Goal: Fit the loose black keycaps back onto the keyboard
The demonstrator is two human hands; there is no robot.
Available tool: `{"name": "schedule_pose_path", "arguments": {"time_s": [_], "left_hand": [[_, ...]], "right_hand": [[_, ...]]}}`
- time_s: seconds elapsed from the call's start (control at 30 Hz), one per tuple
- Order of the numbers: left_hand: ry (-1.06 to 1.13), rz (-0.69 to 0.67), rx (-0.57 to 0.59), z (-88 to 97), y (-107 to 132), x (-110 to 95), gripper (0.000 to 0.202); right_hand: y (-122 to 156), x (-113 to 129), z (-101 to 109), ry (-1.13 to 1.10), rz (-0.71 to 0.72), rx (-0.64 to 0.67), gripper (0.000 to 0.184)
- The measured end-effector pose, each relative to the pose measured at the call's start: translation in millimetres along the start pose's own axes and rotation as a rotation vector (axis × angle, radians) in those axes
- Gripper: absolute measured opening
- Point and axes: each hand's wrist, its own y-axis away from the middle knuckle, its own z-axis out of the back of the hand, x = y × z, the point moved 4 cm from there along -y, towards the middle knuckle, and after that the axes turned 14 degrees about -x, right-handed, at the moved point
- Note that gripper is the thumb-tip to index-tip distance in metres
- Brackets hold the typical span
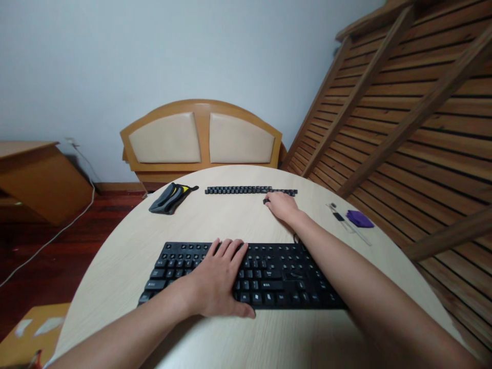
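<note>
A black keyboard (269, 285) lies across the near part of the round table. Its upper rows and part of its right side show bare key sockets, while lettered caps sit on the rest. My left hand (217, 282) rests flat over the keyboard's left-middle, fingers apart toward the far edge and thumb at the near edge. Farther back, my right hand (282, 205) is closed, with a small black keycap (266, 201) at its fingertips. Just beyond that hand runs a line of loose black keycaps (238, 190), partly hidden by it at the right.
On the pale round table (184, 225) lie a grey, black and yellow pouch (171, 199) at left and a purple cloth (360, 219) at right. Thin tools (355, 231) lie beside the cloth. A headboard (202, 136) and slatted wooden panel (423, 102) stand behind.
</note>
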Motion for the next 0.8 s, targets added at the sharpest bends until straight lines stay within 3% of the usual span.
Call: {"name": "schedule_pose_path", "arguments": {"time_s": [0.27,0.47,0.8], "left_hand": [[-0.031,-0.005,0.016,0.1,-1,-1,0.125],[-0.01,-0.021,-0.041,-2.5,0,1,0.123],[-0.012,-0.029,-0.047,-5.1,1,2,0.122]], "right_hand": [[79,10,42,-0.194,0.154,0.005,0.024],[138,12,59,-0.634,0.233,0.029,0.021],[154,7,57,-0.681,0.316,0.061,0.024]]}}
